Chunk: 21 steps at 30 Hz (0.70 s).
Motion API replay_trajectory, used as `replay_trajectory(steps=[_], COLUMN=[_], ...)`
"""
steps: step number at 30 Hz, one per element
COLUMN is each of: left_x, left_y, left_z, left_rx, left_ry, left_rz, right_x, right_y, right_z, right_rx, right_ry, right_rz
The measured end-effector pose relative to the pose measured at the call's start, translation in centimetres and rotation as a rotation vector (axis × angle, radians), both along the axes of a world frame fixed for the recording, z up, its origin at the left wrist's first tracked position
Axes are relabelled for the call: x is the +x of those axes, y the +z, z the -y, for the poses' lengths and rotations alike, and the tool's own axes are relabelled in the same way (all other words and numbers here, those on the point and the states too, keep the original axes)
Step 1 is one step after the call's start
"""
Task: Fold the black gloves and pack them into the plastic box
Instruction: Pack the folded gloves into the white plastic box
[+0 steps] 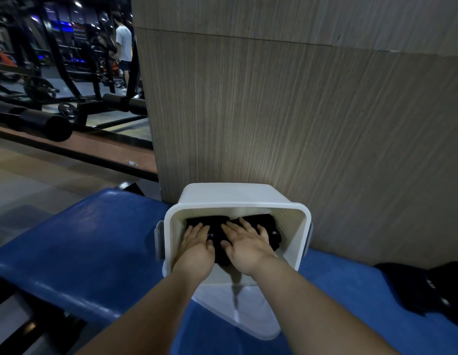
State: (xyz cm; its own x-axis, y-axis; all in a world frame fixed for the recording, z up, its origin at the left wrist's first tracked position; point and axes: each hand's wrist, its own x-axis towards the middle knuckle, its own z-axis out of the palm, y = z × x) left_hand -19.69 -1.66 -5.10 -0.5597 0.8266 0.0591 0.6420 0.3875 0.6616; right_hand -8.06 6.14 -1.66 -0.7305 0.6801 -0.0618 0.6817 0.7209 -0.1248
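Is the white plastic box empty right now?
No, folded black gloves lie inside the plastic box, with the left hand and the right hand pressing flat on them.

A gym: weight machines (69, 73), plates (67, 110) and a blue padded bench (94, 239).

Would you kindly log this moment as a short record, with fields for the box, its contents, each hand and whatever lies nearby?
Box: white plastic box, on the blue bench, beside the wood-grain wall.
Contents: folded black gloves, two bundles side by side.
Left hand: inside the box, fingers straight, pressing the left bundle.
Right hand: inside the box, fingers spread, pressing the right bundle.
Outside box: dark fabric pile on the bench at right; kind unclear.
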Motion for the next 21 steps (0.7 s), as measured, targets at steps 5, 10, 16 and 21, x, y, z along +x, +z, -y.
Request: replay_trajectory(steps=[5, 10, 16, 21], left_x=[0.0, 0.3, 1.4, 3.7], left_y=[0.9, 2.0, 3.6, 3.9], left_z=[0.1, 0.6, 1.7, 2.7], left_rx=[-0.029, 0.039, 0.188, 0.284], left_ry=[-0.002, 0.027, 0.08, 0.105], left_rz=[0.001, 0.024, -0.055, -0.105], right_x=[-0.1, 0.5, 2.3, 5.1], right_y=[0.4, 1.1, 1.9, 2.1], right_z=[-0.1, 0.2, 1.1, 2.1], right_rx=[0.002, 0.037, 0.087, 0.103], right_ry=[-0.009, 0.006, 0.01, -0.036], right_rz=[-0.009, -0.106, -0.211, -0.327])
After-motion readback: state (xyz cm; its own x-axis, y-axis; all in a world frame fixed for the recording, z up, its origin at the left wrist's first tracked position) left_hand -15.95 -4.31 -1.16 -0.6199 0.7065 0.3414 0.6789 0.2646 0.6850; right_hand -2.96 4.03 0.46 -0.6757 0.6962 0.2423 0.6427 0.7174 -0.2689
